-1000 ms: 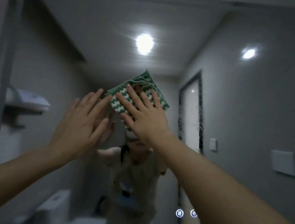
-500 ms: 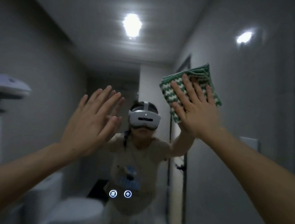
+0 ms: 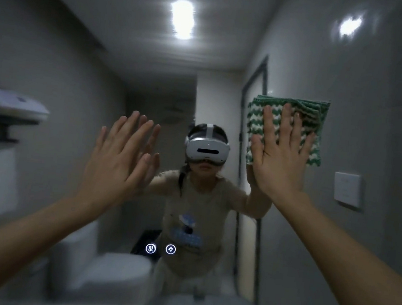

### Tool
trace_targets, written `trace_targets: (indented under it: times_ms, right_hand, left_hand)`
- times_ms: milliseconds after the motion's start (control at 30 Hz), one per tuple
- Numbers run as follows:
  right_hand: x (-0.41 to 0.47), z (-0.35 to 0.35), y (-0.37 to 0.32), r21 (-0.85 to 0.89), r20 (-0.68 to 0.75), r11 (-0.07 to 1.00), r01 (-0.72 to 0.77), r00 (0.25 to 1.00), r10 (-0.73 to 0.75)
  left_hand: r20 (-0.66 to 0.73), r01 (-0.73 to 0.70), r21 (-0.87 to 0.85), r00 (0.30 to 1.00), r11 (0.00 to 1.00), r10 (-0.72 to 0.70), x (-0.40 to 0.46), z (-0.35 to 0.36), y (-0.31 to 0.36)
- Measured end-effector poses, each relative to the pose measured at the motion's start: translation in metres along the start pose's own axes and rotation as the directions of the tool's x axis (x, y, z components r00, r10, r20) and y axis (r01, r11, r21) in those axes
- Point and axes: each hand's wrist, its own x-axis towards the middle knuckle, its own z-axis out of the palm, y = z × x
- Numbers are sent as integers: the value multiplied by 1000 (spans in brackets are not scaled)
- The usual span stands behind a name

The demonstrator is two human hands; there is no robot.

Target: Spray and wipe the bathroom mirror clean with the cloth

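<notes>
Against the mirror (image 3: pixel 391 81), toward its right side, the cloth (image 3: pixel 305 129) is pressed flat by the right hand (image 3: pixel 281 161). The fingers (image 3: pixel 286 122) are spread straight over the folded green-and-white fabric; nothing is curled or pinched, so the cloth is held by palm pressure alone. The left hand (image 3: pixel 119 158) is laid flat on the glass nearer the centre, its fingers extended and holding nothing, apparently as a brace. No spray bottle is seen.

Step judged in hand: wiping the right portion of the glass.

Notes for doing it well:
- Even pressure should be kept through the whole palm, so that the folded cloth is not dragged out from under the hand.
- Overlapping passes are advised, with the edges and the lower strip included.
- Prints are likely to be left by the bare left palm; that patch should be wiped last.
- Streaks cannot be judged from this dim, blurred view.
</notes>
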Motion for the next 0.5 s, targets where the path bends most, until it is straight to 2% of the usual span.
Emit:
trace_targets:
  times_ms: [133,367,500]
  right_hand:
    - [-11,3,-26,-1,35,998,-58,998,58]
    - [-58,31,-164,8,-28,993,116,993,-116]
    - [-69,46,-258,31,-2,978,207,978,-207]
  left_hand:
    - [-5,40,-13,999,999,-40,-17,-11,-26]
    - [10,57,-6,998,998,-57,-67,-39,-98]
    - [36,146,37,988,989,-147,-100,-54,-162]
